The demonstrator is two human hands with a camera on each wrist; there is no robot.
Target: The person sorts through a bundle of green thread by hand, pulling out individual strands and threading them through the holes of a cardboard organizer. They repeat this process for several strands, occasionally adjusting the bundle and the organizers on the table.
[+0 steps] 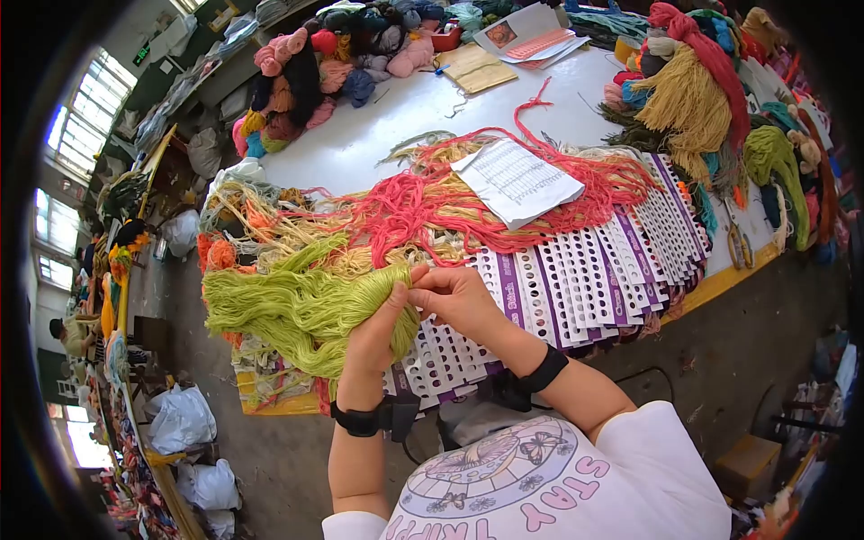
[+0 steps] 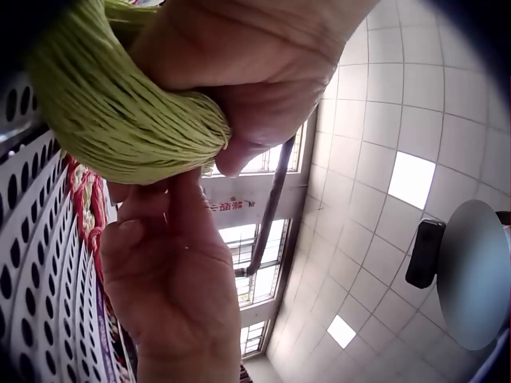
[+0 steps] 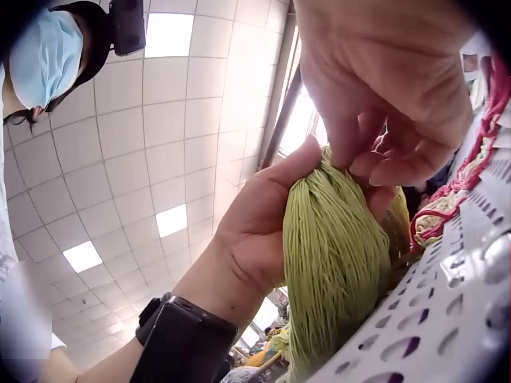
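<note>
A thick lime-green skein of thread (image 1: 288,310) spreads over the left end of the table in the head view. My left hand (image 1: 371,340) grips its gathered right end, thumb on top. My right hand (image 1: 461,301) meets that same end, thumb and fingertips pinching at the tip of the loops. In the left wrist view the skein (image 2: 120,120) bends round in a smooth bundle under the left thumb. The right wrist view shows its strands (image 3: 335,255) fanning down from the pinched top. What exactly lies between the right fingertips is hidden.
White punched thread cards (image 1: 558,288) with purple bands lie in an overlapping row along the front edge. Red and beige threads (image 1: 405,207) hang through them, with a printed sheet (image 1: 520,183) on top. Yarn heaps (image 1: 693,99), a clipboard (image 1: 477,68) and scissors (image 1: 740,245) lie farther off.
</note>
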